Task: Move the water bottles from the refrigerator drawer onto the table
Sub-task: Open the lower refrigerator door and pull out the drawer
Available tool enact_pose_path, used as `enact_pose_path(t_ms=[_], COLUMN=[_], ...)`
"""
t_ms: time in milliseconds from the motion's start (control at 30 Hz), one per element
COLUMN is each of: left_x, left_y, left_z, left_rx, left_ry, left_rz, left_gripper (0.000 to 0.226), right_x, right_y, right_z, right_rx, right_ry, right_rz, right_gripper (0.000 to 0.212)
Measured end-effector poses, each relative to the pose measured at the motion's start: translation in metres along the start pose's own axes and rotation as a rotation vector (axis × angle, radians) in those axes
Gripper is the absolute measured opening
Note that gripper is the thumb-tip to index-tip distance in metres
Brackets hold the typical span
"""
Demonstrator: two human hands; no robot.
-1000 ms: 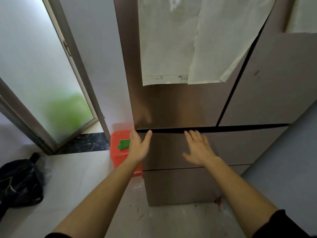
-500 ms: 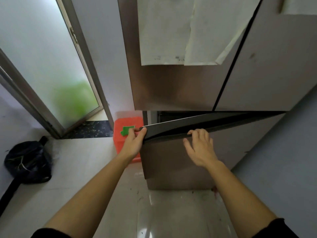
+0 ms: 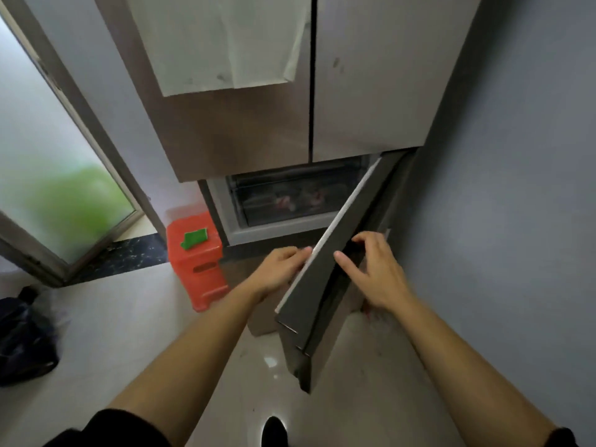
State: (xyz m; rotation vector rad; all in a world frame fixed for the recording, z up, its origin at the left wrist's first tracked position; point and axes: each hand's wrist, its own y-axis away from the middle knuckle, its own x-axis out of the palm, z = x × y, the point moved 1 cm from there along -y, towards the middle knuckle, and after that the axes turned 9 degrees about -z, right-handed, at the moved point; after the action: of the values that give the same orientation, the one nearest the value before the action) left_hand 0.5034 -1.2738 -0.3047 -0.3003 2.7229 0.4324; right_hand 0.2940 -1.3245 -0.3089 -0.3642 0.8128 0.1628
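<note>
The brown refrigerator (image 3: 251,140) fills the top middle of the head view. Its lower compartment door (image 3: 319,291) stands swung wide toward me, hinged on the right. My left hand (image 3: 279,269) grips the door's free edge on its inner side. My right hand (image 3: 374,269) holds the same edge from the outer side, fingers curled over it. Behind the door a clear drawer (image 3: 290,195) shows, with blurred red and white items inside. I cannot make out any water bottles.
An orange plastic stool (image 3: 198,269) with a green object (image 3: 193,238) on top stands left of the fridge. A frosted glass door (image 3: 48,162) is at the left. A black bag (image 3: 22,337) lies on the floor. A grey wall (image 3: 516,188) runs close on the right.
The lower door went from shut to swung wide, pulled out by both hands. The clear drawer behind it came into view.
</note>
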Motion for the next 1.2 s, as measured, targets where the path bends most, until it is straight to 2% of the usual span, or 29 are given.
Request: enact_pose_path(t_ms=[133,233,300,367,433,500,600,667,800,967,1033,1100,1200], left_x=[0.073,0.117,0.143,0.165,0.185,0.203,0.228,0.239,0.225,0.140,0.103,0.069,0.028], left_y=[-0.017,-0.026,-0.027,-0.029,-0.031,-0.035,-0.038,-0.040,-0.060,-0.100,-0.116,-0.132,-0.157], left_z=[-0.036,-0.060,-0.073,-0.082,-0.090,-0.101,-0.119,-0.126,-0.112,-0.079,-0.062,-0.044,-0.007], left_rx=[0.254,0.534,0.723,0.816,0.820,0.843,0.822,0.843,0.812,0.740,0.682,0.589,0.440], left_ry=[-0.025,-0.272,-0.512,-0.643,-0.685,-0.741,-0.805,-0.834,-0.942,-0.979,-0.996,-0.986,-0.928], left_rz=[-0.047,-0.004,0.034,0.121,0.192,0.232,0.292,0.346,0.399,0.237,0.177,0.119,0.046], left_gripper=[0.020,0.051,0.059,0.066,0.077,0.089,0.094,0.093,0.083,0.073,0.074,0.073,0.074], right_x=[-0.060,-0.103,-0.124,-0.139,-0.148,-0.149,-0.146,-0.151,-0.157,-0.133,-0.120,-0.100,-0.047], right_y=[0.025,0.042,0.055,0.067,0.078,0.085,0.093,0.092,0.078,0.052,0.040,0.024,-0.003], right_z=[-0.025,-0.040,-0.050,-0.057,-0.060,-0.068,-0.095,-0.114,-0.139,-0.146,-0.143,-0.138,-0.118], right_rx=[0.147,0.263,0.289,0.325,0.391,0.448,0.450,0.467,0.621,0.885,0.946,0.892,0.628], right_ry=[-0.042,-0.011,0.062,0.150,0.260,0.474,0.836,0.938,0.985,1.007,0.972,0.836,0.689], right_rz=[0.037,0.121,0.109,0.093,0.122,0.156,0.055,-0.007,-0.060,-0.209,-0.321,-0.488,-0.600], right_gripper=[0.058,0.054,0.051,0.058,0.076,0.089,0.088,0.089,0.093,0.095,0.100,0.103,0.092])
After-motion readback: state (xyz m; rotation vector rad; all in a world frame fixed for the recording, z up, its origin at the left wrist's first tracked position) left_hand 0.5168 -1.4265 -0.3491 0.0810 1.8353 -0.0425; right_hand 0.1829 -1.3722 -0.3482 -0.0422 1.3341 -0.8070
